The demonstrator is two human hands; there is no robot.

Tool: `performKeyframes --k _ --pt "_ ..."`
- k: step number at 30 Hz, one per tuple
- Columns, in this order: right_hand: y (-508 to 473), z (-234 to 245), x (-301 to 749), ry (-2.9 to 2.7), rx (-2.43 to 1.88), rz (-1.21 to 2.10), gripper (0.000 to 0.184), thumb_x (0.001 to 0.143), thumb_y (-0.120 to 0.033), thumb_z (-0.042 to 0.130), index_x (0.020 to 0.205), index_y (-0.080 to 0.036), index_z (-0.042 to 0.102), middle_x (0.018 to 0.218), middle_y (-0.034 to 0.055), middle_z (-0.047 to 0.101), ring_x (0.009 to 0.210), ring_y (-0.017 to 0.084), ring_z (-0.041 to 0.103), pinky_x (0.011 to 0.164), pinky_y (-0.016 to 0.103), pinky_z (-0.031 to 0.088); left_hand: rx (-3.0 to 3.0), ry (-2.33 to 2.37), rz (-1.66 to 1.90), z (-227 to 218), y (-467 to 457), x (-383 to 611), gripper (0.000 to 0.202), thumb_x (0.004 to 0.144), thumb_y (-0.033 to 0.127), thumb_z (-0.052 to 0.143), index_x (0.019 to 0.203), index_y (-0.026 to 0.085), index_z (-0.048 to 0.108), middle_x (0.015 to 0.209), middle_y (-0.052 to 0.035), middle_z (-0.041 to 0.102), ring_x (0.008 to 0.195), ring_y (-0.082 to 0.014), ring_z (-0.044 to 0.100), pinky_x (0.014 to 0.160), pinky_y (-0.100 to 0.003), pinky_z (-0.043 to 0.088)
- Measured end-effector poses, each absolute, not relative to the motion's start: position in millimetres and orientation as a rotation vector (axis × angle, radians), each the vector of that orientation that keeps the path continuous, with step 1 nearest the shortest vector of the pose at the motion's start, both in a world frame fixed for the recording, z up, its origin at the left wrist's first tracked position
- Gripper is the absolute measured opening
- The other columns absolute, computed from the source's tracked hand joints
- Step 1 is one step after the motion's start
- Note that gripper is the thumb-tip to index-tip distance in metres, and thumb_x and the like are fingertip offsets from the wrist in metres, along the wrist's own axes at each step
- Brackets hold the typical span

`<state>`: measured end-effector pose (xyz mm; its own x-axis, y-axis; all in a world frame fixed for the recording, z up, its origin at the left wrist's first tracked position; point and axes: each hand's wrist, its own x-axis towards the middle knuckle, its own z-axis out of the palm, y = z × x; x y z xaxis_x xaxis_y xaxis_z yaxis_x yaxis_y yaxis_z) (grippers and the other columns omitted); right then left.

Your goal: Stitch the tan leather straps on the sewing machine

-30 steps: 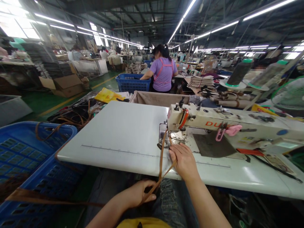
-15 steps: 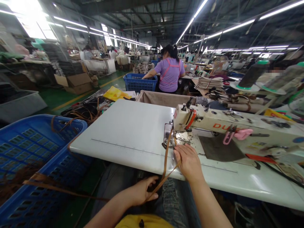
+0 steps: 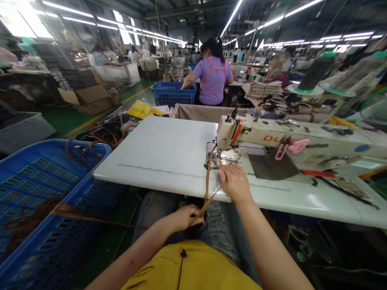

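Observation:
A long brown strap [image 3: 208, 177] loops down from the needle area of the sewing machine [image 3: 269, 139] over the table's front edge. Below that edge, above the lap, my left hand [image 3: 189, 217] has its fingers closed on the strap. My right hand [image 3: 235, 181] rests on the table just in front of the presser foot, its thumb and fingers pinching another run of the same strap. From the left hand's side, a brown length stretches left to the blue basket [image 3: 81, 197], where more brown strapping [image 3: 30, 219] lies heaped.
Pink-handled snips [image 3: 282, 149] hang on the machine's body. A dark flat piece [image 3: 273, 166] lies on the bed. Behind the white table [image 3: 163, 145] are a fabric-lined bin [image 3: 196, 112] and a co-worker in purple [image 3: 213, 78] reaching into another blue basket [image 3: 173, 94]. Thread cones [image 3: 317, 72] stand at right.
My left hand has closed its fingers on the strap, having been more open before. The right hand keeps its pinch near the presser foot. The camera view has shifted slightly.

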<state>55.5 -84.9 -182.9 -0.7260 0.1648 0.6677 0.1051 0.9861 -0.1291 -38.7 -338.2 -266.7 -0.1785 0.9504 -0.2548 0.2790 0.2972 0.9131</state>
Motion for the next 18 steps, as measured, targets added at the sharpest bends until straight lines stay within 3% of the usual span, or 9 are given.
performKeyframes --k 3,6,9,12,18 --pt "-85.4 -183.3 55.9 -2.414 -0.216 0.129 0.036 0.111 -0.034 0.046 0.1 -0.019 0.077 0.103 0.0078 0.082 0.099 0.023 0.073 0.11 0.041 0.044 1.11 1.608 0.829 -269.5 -351.8 -37.1 0.044 0.071 0.067 0.082 0.079 0.024 0.08 0.085 -0.0043 0.075 0.087 -0.028 0.069 0.086 -0.039 0.055" --pt "-85.1 -184.5 56.3 -2.435 -0.234 0.142 0.038 0.111 -0.035 0.045 0.1 -0.019 0.077 0.104 0.0079 0.082 0.099 0.023 0.072 0.111 0.041 0.043 1.055 1.647 0.874 -262.0 -353.4 -36.6 0.055 0.068 0.06 0.088 0.106 0.021 0.078 0.11 -0.0097 0.077 0.107 -0.0344 0.068 0.1 -0.045 0.052" --pt "-84.8 -185.9 56.1 -2.434 -0.241 0.146 0.038 0.111 -0.037 0.045 0.1 -0.019 0.077 0.104 0.0076 0.082 0.098 0.023 0.071 0.111 0.041 0.042 0.97 1.688 0.992 -250.6 -345.8 -38.4 0.065 0.082 0.059 0.078 0.131 0.017 0.066 0.134 -0.0146 0.071 0.124 -0.0348 0.063 0.109 -0.047 0.048" --pt "-84.8 -186.9 55.7 -2.435 -0.243 0.151 0.039 0.111 -0.038 0.045 0.099 -0.018 0.076 0.103 0.0078 0.081 0.098 0.023 0.071 0.112 0.04 0.041 0.852 1.713 1.075 -246.9 -339.7 -42.6 0.066 0.087 0.065 0.07 0.128 0.014 0.064 0.128 -0.0163 0.072 0.119 -0.0328 0.066 0.105 -0.046 0.05" --pt "-85.9 -185.9 56.4 -2.443 -0.246 0.183 0.042 0.112 -0.039 0.042 0.094 -0.018 0.075 0.099 0.0082 0.08 0.095 0.023 0.069 0.112 0.04 0.039 0.699 1.822 1.166 -251.9 -345.6 -51.0 0.065 0.082 0.067 0.074 0.118 0.013 0.07 0.125 -0.0177 0.073 0.118 -0.0333 0.062 0.109 -0.047 0.045"
